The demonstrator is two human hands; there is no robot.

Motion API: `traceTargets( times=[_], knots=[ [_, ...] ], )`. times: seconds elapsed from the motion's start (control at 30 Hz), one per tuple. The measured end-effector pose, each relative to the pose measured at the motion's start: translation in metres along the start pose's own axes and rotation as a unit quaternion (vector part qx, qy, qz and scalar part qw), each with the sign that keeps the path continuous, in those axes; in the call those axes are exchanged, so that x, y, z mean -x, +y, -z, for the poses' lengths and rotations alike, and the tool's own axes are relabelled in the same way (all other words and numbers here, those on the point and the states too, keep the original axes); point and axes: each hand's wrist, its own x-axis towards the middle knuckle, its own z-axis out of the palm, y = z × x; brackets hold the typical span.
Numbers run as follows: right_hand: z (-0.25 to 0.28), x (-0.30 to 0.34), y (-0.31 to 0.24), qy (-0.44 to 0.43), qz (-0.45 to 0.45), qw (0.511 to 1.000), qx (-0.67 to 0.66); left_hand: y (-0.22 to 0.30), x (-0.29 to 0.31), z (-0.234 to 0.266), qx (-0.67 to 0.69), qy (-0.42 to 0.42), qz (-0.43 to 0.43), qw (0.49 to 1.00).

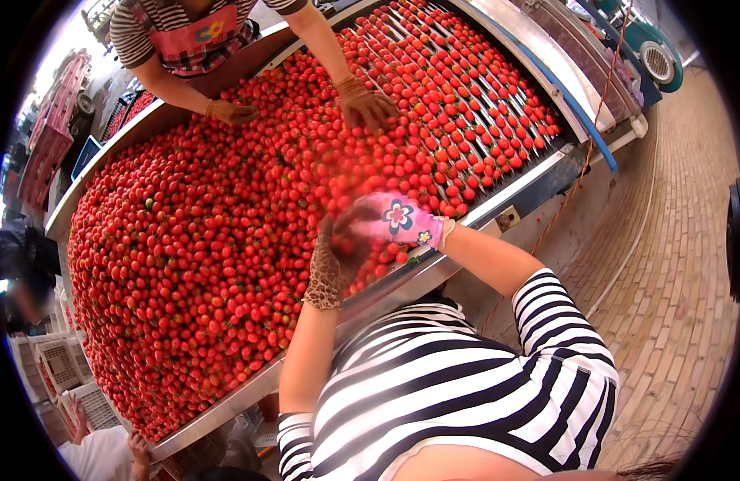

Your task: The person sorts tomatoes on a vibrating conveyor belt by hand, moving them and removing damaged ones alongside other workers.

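Observation:
Small red cherry tomatoes (pixel 186 264) fill a wide metal-edged bin in front of me. My left hand (pixel 328 264), in a leopard-print glove with a dark palm, reaches over the near edge of the heap. My right hand (pixel 396 218), in a pink glove with flower prints and dark fingertips, comes in from the right and meets it. The fingers of both hands overlap and are blurred, so what lies between them is hidden. A few tomatoes show just below the hands, beside the metal rim (pixel 394 280).
Opposite me, a co-worker's brown-gloved hands (pixel 366 104) rest on the tomatoes. Metal rollers (pixel 486 120) carry spaced tomatoes at the right. Crates (pixel 59 361) stand at the lower left near another person's arm (pixel 137 453). A blue pipe (pixel 558 88) runs along the machine's side.

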Motion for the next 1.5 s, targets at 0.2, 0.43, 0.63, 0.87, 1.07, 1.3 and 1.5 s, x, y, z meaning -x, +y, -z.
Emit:
traceTargets(
  times=[0.2, 0.43, 0.63, 0.87, 1.07, 1.3, 1.5],
  knots=[
    [-0.06, 0.031, 0.062, -0.256, -0.044, 0.894, 0.366, 0.03, 0.027, 0.018, -0.023, 0.053, -0.05, 0.997],
    [0.008, 0.005, 0.048, -0.065, -0.168, 0.958, 0.224, 0.063, 0.085, 0.048, -0.021, 0.12, -0.159, 0.98],
    [0.011, 0.001, 0.055, -0.104, -0.361, 0.871, 0.317, 0.081, 0.104, 0.066, -0.001, 0.136, -0.186, 0.973],
    [-0.113, -0.029, 0.049, -0.105, -0.301, 0.941, 0.113, 0.081, 0.084, 0.05, -0.021, 0.119, -0.166, 0.979],
    [-0.161, -0.045, -0.016, -0.278, -0.03, 0.936, -0.214, 0.089, 0.076, 0.029, -0.044, 0.072, -0.18, 0.98],
    [-0.025, -0.094, 0.121, 0.266, -0.186, 0.856, 0.404, 0.096, 0.109, 0.042, -0.028, 0.11, -0.227, 0.967],
    [-0.083, -0.092, 0.109, 0.14, -0.244, 0.919, 0.275, 0.096, 0.114, 0.063, -0.004, 0.102, -0.217, 0.971]
  ],
)
